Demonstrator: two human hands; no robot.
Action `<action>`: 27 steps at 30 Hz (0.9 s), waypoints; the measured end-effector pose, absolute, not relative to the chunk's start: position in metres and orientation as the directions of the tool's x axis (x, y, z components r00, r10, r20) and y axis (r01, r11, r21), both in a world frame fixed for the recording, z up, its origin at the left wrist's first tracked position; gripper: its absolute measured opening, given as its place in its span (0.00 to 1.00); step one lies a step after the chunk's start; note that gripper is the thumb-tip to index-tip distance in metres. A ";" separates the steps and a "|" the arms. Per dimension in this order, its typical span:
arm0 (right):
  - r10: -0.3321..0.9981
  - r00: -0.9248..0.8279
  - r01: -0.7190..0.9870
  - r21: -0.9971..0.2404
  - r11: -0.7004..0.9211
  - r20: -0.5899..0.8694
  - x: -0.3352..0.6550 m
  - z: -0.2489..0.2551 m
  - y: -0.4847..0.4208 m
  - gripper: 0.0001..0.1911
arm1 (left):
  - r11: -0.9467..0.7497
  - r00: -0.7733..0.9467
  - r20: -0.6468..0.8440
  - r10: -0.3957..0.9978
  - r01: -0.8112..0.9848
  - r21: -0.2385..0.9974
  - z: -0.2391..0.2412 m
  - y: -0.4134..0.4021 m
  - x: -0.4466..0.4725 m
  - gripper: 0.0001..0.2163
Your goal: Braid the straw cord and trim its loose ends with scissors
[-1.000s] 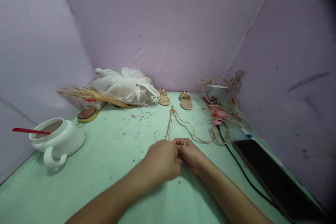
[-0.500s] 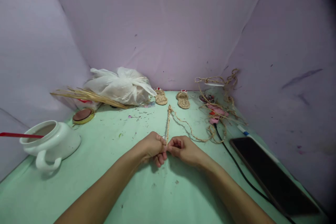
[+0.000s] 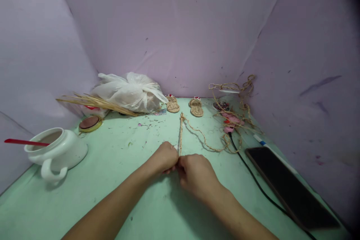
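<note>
A tan twisted fibre cord (image 3: 180,135) runs straight from a knotted end on the green table down to my two hands. My left hand (image 3: 168,157) is closed round its near end, with the fingertips mostly hidden. Right beside it, my right hand (image 3: 198,174) is closed too, its knuckles turned up and its thumb and fingers pinching at the same end. The hands touch or nearly touch. From the cord's far end a loose length (image 3: 204,138) curls away to the right. Beyond it lie two small woven slippers (image 3: 172,105) with red and white trim.
At left stand a white pot (image 3: 60,152) with a red stick and a round tin (image 3: 90,123). Dry straw strips (image 3: 104,104) lean by a white plastic bag (image 3: 129,92). At right are tangled cord (image 3: 247,82), a pink tool (image 3: 232,118) with a black cable, and a phone (image 3: 289,185).
My right hand has rolled over, its knuckles now upward, and shifted slightly towards me. My left hand has turned its fingers under. The cord's far end stays in place.
</note>
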State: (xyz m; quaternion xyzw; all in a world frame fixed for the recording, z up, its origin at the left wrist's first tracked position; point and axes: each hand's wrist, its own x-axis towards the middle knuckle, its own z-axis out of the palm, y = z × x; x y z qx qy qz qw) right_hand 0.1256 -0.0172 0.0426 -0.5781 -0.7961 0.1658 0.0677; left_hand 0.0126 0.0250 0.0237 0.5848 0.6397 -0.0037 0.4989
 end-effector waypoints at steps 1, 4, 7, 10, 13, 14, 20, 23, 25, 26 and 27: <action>0.937 -0.340 0.900 -0.317 0.299 -0.084 0.123 0.043 -0.019 0.10 | 0.310 0.204 -0.641 0.740 0.742 0.594 0.026 0.025 0.012 0.10; 0.918 -0.391 0.880 -0.320 0.350 -0.071 0.125 0.047 -0.020 0.08 | 0.276 0.296 -0.617 0.730 0.697 0.661 0.032 0.026 0.007 0.10; 0.907 -0.411 0.789 -0.534 0.304 -0.092 0.140 0.049 -0.009 0.09 | 0.238 0.398 -0.566 0.722 0.626 0.743 0.037 0.029 -0.003 0.09; 0.979 -0.164 0.562 -0.827 -0.006 -0.119 0.154 0.044 0.007 0.17 | 0.213 0.467 -0.505 0.726 0.545 0.811 0.039 0.032 -0.009 0.09; 0.952 -0.149 0.348 -0.916 -0.202 -0.266 0.154 0.033 0.016 0.14 | 0.203 0.489 -0.472 0.733 0.506 0.838 0.038 0.032 -0.010 0.06; 0.936 -0.179 0.326 -0.916 -0.234 -0.303 0.150 0.029 0.016 0.12 | 0.199 0.488 -0.469 0.736 0.507 0.839 0.037 0.032 -0.010 0.06; 0.887 -0.255 0.230 -0.915 -0.332 -0.385 0.133 0.013 0.010 0.05 | 0.166 0.406 -0.498 0.766 0.624 0.763 0.035 0.031 -0.007 0.05; 0.888 -0.237 0.187 -0.916 -0.356 -0.394 0.133 0.012 0.011 0.03 | 0.143 0.290 -0.489 0.823 0.727 0.671 0.038 0.028 -0.004 0.05; 0.880 -0.234 0.156 -0.909 -0.386 -0.413 0.133 0.013 0.011 0.03 | 0.112 0.208 -0.425 0.881 0.781 0.614 0.044 0.023 0.000 0.04; 0.876 -0.234 0.140 -0.906 -0.399 -0.422 0.133 0.014 0.011 0.02 | 0.095 0.178 -0.384 0.906 0.798 0.595 0.047 0.019 0.002 0.05; 0.873 -0.234 0.125 -0.903 -0.410 -0.429 0.133 0.015 0.011 0.02 | 0.080 0.158 -0.346 0.925 0.809 0.583 0.050 0.015 0.004 0.05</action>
